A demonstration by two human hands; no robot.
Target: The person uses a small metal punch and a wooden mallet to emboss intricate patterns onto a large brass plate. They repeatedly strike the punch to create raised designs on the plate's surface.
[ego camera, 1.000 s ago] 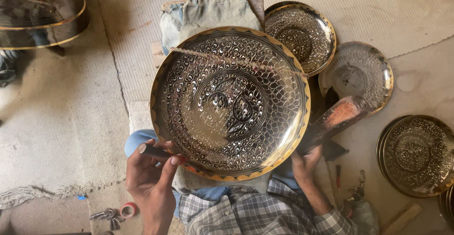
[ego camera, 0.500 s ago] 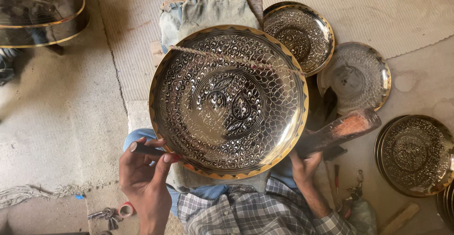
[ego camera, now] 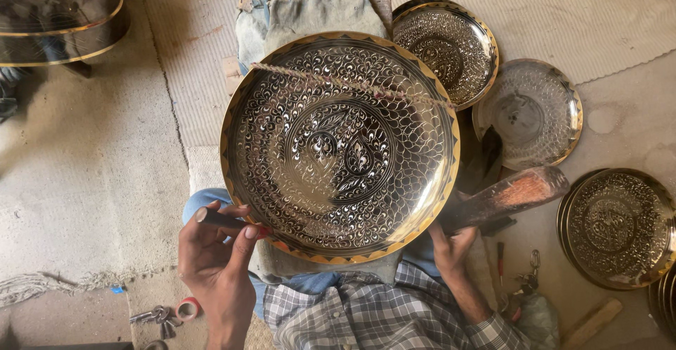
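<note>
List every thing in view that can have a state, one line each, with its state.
Large engraved plate: tilted, resting on the cloth-covered block, a cord across its top.
Left hand: closed on a thin chisel set at the plate's lower rim.
Right hand: gripping a wooden mallet, held off the plate.
Cord: stretched taut over the plate.
Smaller engraved plates: lying flat on the floor, untouched.
Keys: lying loose on the floor.

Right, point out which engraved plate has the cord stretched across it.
The large plate in the middle: a twisted cord crosses its upper part; the smaller plates to the right have none.
</note>
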